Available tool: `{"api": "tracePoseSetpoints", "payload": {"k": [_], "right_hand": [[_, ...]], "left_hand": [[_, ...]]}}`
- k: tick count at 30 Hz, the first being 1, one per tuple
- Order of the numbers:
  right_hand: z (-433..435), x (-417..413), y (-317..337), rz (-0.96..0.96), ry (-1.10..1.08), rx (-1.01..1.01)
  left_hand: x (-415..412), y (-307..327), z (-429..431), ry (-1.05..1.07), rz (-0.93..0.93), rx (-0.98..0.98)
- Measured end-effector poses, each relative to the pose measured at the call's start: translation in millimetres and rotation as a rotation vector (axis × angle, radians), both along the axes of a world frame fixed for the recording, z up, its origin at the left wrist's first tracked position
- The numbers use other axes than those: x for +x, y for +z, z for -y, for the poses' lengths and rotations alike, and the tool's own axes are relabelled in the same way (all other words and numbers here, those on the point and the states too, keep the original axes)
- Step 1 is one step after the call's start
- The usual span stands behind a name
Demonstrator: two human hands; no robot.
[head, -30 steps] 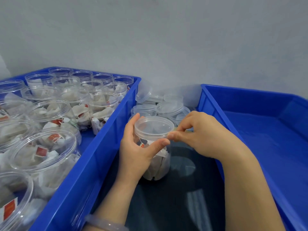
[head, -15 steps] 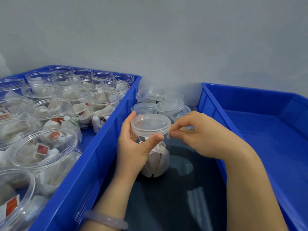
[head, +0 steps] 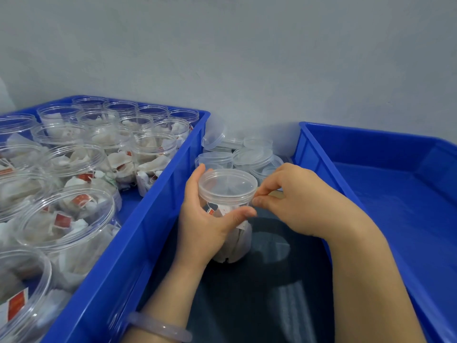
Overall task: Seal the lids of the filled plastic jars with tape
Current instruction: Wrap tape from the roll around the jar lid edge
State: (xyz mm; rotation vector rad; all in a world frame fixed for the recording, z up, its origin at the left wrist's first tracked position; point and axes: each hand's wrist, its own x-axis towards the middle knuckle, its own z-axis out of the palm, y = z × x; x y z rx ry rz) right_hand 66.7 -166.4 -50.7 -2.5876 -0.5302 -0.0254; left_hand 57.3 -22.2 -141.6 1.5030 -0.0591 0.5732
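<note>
Little has moved over the last second: the left hand [head: 205, 226] keeps its grip curled round the filled jar [head: 235, 246], thumb across the front just under the lid [head: 227, 184]. The right hand [head: 296, 204] stays at the lid's right rim with thumb and forefinger pinched together against it; whether tape lies between them I cannot tell. The jar stands upright on the dark surface [head: 259, 305] between two blue crates. The left crate [head: 138, 238] holds many open jars [head: 64, 219] of sachets. Loose lids [head: 252, 155] lie piled behind the jar. The right crate [head: 395, 206] sits beside the right forearm. A pale bracelet [head: 160, 326] circles the left wrist.
</note>
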Motion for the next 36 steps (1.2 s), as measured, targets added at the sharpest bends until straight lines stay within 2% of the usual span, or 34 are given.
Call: {"api": "tracePoseSetpoints", "payload": {"k": [4, 9, 15, 22, 27, 33, 36], "right_hand": [[-7.4, -2.3, -0.4, 0.013, -0.024, -0.08], [-10.1, -4.2, -0.4, 0.04, -0.032, -0.12], [15.8, -7.7, 4.8, -0.246, -0.012, 0.08], [20.3, -9.1, 6.3, -0.357, -0.163, -0.043], [15.2, -3.6, 1.7, -0.269, -0.115, 0.029], [14.2, 2.1, -0.1, -0.107, -0.114, 0.186], [16.5, 3.9, -0.4, -0.075, -0.127, 0.223]], "left_hand": [[0.1, 1.1, 0.7, 0.092, -0.005, 0.062], [-2.2, 6.0, -1.6, 0.066, -0.006, 0.05], [-0.8, 6.5, -7.5, 0.069, -0.018, 0.057], [-1.0, 4.3, -8.5, 0.052, -0.016, 0.005], [-0.9, 4.7, -10.9, 0.05, -0.024, -0.039], [4.2, 5.6, -16.3, -0.061, -0.039, -0.281], [3.8, 4.4, -15.8, -0.103, -0.031, -0.309]]}}
